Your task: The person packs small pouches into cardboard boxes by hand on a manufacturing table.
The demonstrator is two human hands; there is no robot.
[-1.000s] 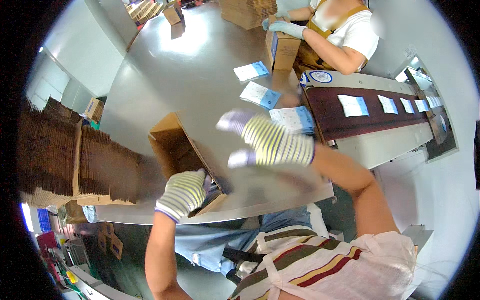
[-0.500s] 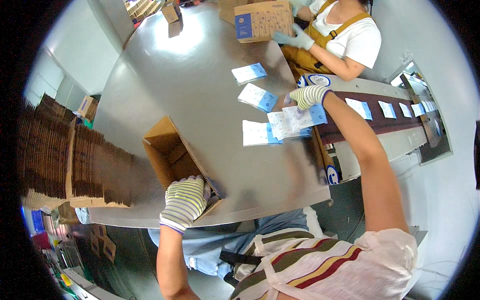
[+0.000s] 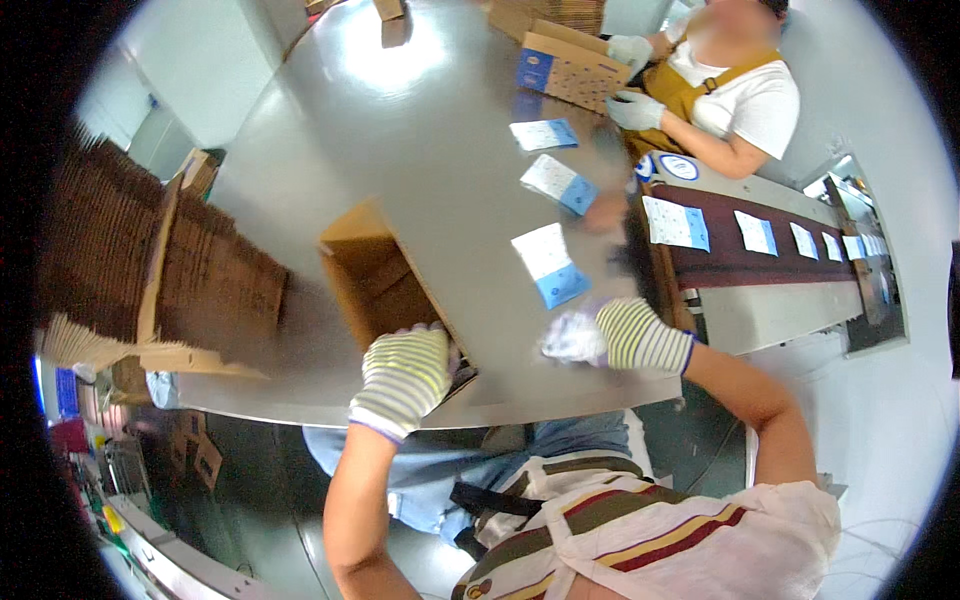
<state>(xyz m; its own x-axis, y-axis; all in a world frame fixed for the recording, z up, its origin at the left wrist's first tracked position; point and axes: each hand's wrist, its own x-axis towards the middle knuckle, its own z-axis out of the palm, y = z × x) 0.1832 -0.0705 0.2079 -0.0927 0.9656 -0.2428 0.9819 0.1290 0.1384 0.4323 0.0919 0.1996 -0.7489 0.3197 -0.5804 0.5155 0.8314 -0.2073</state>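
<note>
An open brown cardboard box [image 3: 372, 275] stands on the metal table near its front edge. My left hand [image 3: 402, 378], in a striped knit glove, is closed over the box's near end, its fingertips partly hidden inside. To the right of the box my right hand [image 3: 640, 335], gloved alike, grips white packets [image 3: 570, 338] just above the table; motion smears them, and I cannot tell how many. Beyond that hand lies a white-and-blue packet [image 3: 550, 265]. Two similar places farther up hold a packet [image 3: 560, 184] and another packet [image 3: 545, 134].
A conveyor belt [image 3: 720, 262] at the right carries several spaced packets. Tall stacks of flattened cardboard [image 3: 215, 285] stand at the left. Across the table, a gloved co-worker [image 3: 735, 110] holds a printed carton [image 3: 575, 68]. A small box [image 3: 388, 10] sits at the far edge.
My right hand has drawn back toward me from the packets by the belt, bringing some along. The left hand stays on the box. The co-worker's carton has tilted.
</note>
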